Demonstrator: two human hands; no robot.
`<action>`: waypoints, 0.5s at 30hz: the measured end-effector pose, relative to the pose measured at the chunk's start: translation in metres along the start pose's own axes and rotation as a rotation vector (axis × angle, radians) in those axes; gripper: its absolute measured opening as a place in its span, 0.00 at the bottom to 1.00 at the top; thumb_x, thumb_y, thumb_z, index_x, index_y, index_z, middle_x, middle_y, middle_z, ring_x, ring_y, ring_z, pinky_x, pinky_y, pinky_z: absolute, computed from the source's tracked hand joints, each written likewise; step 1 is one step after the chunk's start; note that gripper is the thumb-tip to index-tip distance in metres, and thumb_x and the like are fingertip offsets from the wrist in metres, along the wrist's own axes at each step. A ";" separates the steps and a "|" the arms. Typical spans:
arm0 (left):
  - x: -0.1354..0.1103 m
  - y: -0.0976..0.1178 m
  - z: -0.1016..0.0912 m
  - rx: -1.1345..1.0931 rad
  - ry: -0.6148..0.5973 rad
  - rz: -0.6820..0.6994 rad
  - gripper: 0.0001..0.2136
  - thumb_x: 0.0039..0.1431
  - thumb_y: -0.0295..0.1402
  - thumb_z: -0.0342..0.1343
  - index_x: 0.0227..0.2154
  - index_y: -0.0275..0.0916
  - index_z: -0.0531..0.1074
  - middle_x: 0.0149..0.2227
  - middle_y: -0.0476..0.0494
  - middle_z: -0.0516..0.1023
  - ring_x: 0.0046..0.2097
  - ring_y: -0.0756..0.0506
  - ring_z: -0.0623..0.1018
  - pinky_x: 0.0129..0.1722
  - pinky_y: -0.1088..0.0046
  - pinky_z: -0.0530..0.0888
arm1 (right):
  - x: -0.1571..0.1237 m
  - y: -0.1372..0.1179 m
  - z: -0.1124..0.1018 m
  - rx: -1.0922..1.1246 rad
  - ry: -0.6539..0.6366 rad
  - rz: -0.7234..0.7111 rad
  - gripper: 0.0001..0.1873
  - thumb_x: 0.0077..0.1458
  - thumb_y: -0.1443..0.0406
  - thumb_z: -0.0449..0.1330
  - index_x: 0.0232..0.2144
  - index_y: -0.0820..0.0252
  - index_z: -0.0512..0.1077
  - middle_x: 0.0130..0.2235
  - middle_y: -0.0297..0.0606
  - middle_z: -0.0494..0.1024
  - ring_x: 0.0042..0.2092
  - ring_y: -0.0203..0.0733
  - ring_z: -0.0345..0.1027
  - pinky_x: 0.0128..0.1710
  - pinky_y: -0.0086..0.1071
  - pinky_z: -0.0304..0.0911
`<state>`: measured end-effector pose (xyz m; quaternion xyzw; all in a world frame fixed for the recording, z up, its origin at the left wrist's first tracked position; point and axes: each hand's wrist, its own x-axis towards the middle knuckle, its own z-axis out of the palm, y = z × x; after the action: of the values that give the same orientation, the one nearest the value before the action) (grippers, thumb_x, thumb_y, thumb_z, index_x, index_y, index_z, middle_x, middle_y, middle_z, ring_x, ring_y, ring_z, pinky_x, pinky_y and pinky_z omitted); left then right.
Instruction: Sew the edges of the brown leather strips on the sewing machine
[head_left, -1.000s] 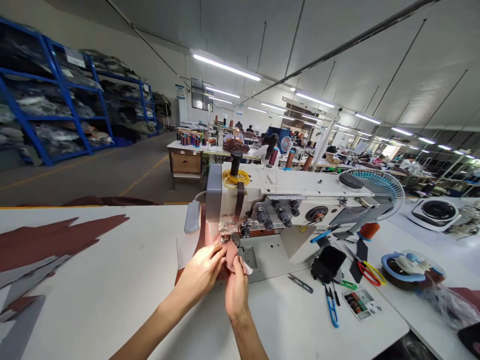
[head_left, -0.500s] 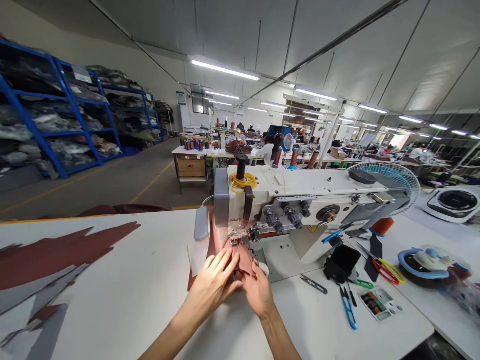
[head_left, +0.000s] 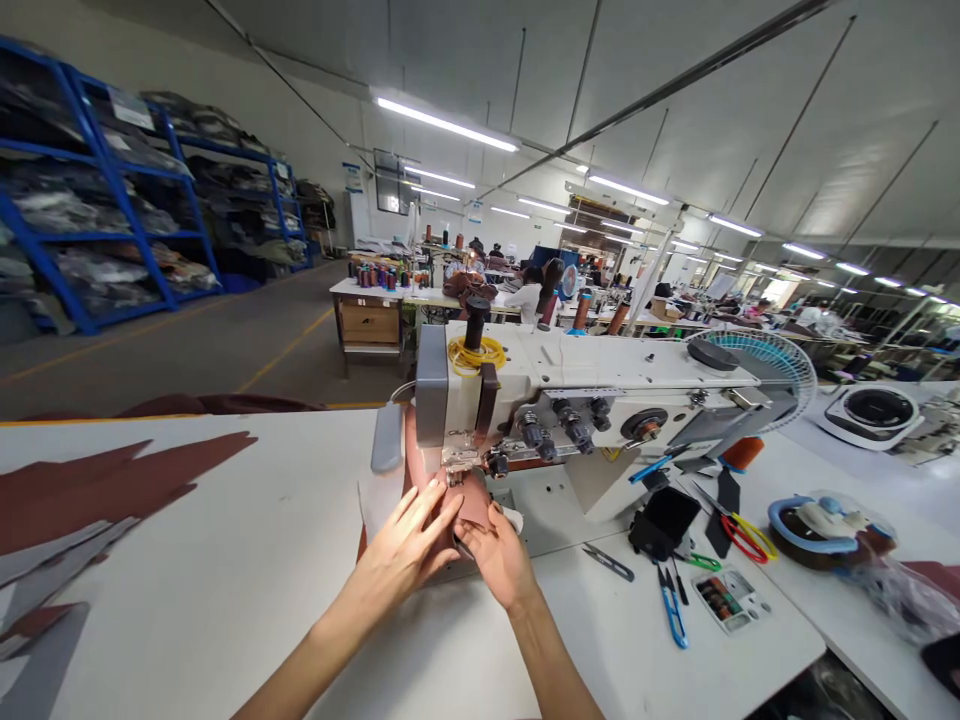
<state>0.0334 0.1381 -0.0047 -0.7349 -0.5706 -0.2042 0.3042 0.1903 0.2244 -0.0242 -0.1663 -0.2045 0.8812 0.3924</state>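
A reddish-brown leather-like piece lies under the presser foot of a white sewing machine. My left hand rests on it with fingers stretched out, the tips just in front of the foot. Just to the right, my right hand has its palm turned up and grips the near edge of the piece between thumb and fingers. Part of the piece extends behind the machine head, and its underside is hidden. A bright lamp lights the needle area.
Brown pieces with grey backing lie at the table's left. Right of the machine are thread snips, blue snips, a black open box, red-and-yellow-handled scissors and a bobbin tray. People sit at tables farther back.
The whole view has shifted slightly, so the machine and table appear a little farther left and higher. My hands stay at the piece by the presser foot; the right palm looks turned up more.
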 end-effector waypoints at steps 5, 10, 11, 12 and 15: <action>-0.001 -0.010 0.004 0.005 0.009 -0.013 0.32 0.63 0.49 0.50 0.62 0.31 0.58 0.63 0.30 0.64 0.64 0.36 0.65 0.63 0.53 0.62 | 0.004 0.000 0.003 -0.062 0.020 0.000 0.18 0.38 0.60 0.74 0.30 0.59 0.71 0.35 0.44 0.84 0.40 0.44 0.79 0.47 0.36 0.71; 0.002 -0.012 0.005 0.036 -0.022 -0.043 0.35 0.64 0.52 0.47 0.65 0.32 0.53 0.64 0.31 0.63 0.64 0.36 0.66 0.66 0.50 0.54 | 0.011 -0.006 0.006 -0.181 0.037 0.026 0.22 0.39 0.57 0.73 0.31 0.59 0.68 0.32 0.46 0.83 0.34 0.42 0.79 0.35 0.32 0.73; 0.003 -0.012 0.005 0.035 -0.024 -0.047 0.35 0.63 0.53 0.47 0.65 0.32 0.52 0.63 0.31 0.64 0.63 0.35 0.66 0.66 0.50 0.54 | 0.012 -0.008 0.006 -0.211 0.042 0.033 0.23 0.39 0.56 0.73 0.32 0.59 0.67 0.32 0.45 0.83 0.30 0.40 0.77 0.29 0.28 0.72; 0.004 -0.013 0.005 0.033 -0.024 -0.052 0.36 0.63 0.53 0.47 0.65 0.31 0.53 0.63 0.30 0.65 0.63 0.35 0.66 0.66 0.50 0.54 | 0.014 -0.009 0.007 -0.245 0.043 0.032 0.23 0.39 0.55 0.72 0.32 0.59 0.67 0.31 0.45 0.83 0.27 0.36 0.75 0.24 0.25 0.68; 0.006 -0.016 0.008 0.025 -0.025 -0.054 0.35 0.63 0.54 0.46 0.63 0.32 0.56 0.60 0.30 0.69 0.61 0.35 0.69 0.65 0.49 0.55 | 0.016 -0.013 0.007 -0.380 0.024 -0.004 0.24 0.42 0.51 0.70 0.30 0.58 0.64 0.25 0.39 0.81 0.18 0.27 0.62 0.14 0.19 0.52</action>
<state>0.0195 0.1505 -0.0030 -0.7178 -0.5967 -0.1958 0.3007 0.1851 0.2434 -0.0140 -0.2474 -0.3628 0.8239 0.3581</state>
